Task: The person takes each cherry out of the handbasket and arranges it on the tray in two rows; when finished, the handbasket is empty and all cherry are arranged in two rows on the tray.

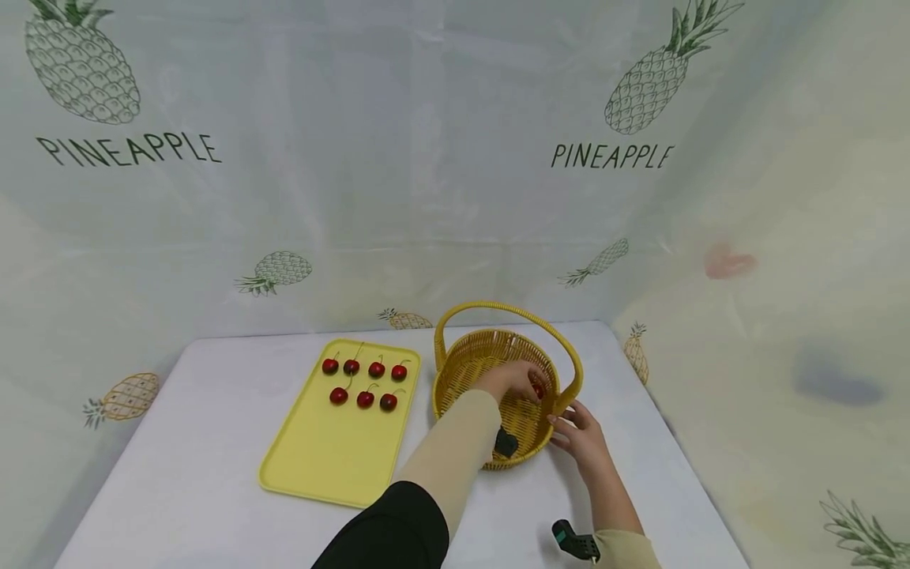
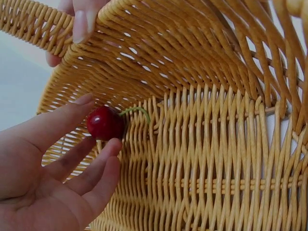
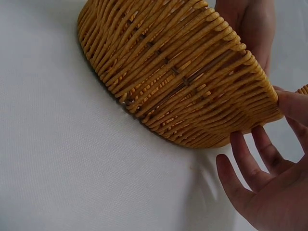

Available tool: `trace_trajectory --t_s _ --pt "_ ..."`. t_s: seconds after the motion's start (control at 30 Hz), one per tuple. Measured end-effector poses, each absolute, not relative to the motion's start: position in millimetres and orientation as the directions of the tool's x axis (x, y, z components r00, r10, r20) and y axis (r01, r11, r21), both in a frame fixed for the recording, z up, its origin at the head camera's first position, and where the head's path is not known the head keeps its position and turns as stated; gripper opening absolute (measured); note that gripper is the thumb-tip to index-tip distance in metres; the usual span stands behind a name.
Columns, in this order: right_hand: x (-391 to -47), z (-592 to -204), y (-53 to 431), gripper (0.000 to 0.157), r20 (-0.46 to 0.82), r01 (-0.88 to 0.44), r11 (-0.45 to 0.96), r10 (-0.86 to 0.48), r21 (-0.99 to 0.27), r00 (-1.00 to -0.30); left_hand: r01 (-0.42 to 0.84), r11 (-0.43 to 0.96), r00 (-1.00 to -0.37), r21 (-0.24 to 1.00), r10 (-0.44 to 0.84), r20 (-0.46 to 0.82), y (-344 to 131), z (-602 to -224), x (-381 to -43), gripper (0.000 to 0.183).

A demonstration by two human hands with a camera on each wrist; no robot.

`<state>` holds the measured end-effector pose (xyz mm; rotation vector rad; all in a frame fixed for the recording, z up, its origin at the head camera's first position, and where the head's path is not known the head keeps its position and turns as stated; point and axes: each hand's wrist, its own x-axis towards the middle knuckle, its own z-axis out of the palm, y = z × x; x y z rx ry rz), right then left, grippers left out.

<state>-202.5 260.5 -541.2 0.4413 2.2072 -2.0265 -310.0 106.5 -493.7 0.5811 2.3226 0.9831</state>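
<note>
My left hand (image 1: 513, 379) reaches down inside a yellow woven basket (image 1: 455, 371). In the left wrist view its fingertips pinch a dark red cherry (image 2: 106, 122) with a green stem, close to the basket's inner wall. My right hand (image 1: 584, 438) holds the basket's rim at the right, near the foot of the handle (image 1: 508, 310). In the right wrist view the thumb lies over the rim, and the other fingers (image 3: 248, 156) are spread along the outer side. Part of the basket's inside is hidden by my left forearm.
Left of the basket lies a yellow tray (image 1: 327, 462), with several stemmed cherries (image 1: 366, 400) in two rows on its far half. The table (image 1: 178, 474) has a white cover. Behind it hangs a pineapple-print curtain (image 1: 398, 158). A small black device (image 1: 574, 542) is at my right wrist.
</note>
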Motion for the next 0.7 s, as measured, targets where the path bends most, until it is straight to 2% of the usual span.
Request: trace_trajectory --t_s 0.43,0.7 --pt "-201 -541 260 0.057 -0.247 0.257 0.059 0.137 -0.965 -0.959 0.085 0.618 -0.774 0.782 0.535 -0.339 109 -505 -307 0.039" --pt "-199 -541 259 0.057 -0.248 0.258 0.058 0.149 -0.964 -0.957 0.077 0.590 -0.795 0.804 0.522 -0.308 109 -513 -309 0.029"
